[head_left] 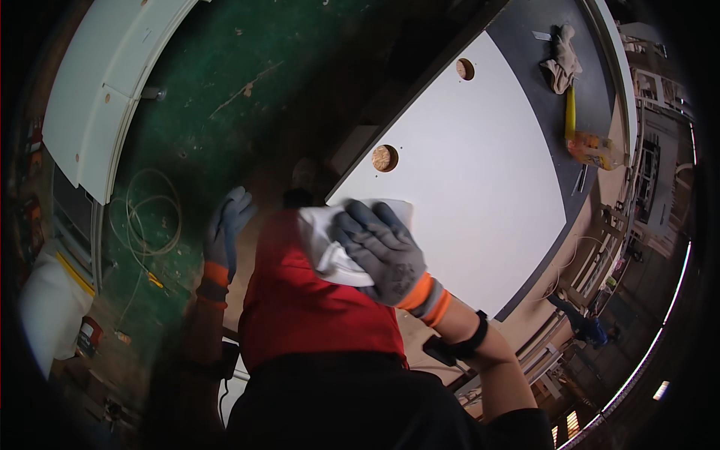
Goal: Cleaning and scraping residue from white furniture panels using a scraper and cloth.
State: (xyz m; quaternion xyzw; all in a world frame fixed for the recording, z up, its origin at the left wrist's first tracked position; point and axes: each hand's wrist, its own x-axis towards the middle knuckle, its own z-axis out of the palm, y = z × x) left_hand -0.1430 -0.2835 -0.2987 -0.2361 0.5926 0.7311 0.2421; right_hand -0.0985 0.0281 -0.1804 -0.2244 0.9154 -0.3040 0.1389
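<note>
My right hand [382,251], in a grey glove with an orange-striped cuff, presses on a crumpled white cloth [322,244] at the near-left edge of a white panel [472,180]. Its fingers lie over the cloth, which hangs partly past that edge. Two round cup holes run along the panel's left side, their bottoms showing chipboard. My left hand [229,225], gloved the same way, hangs away from the panel over the green floor. Its fingers stretch forward and hold nothing that I can see.
Beneath the panel is a dark work surface [536,41]. On its far right lie a beige rag [564,60] and a bottle [595,150] with a yellow part. White panels [112,90] stand at the left, near a coiled pale hose [154,214] on the floor.
</note>
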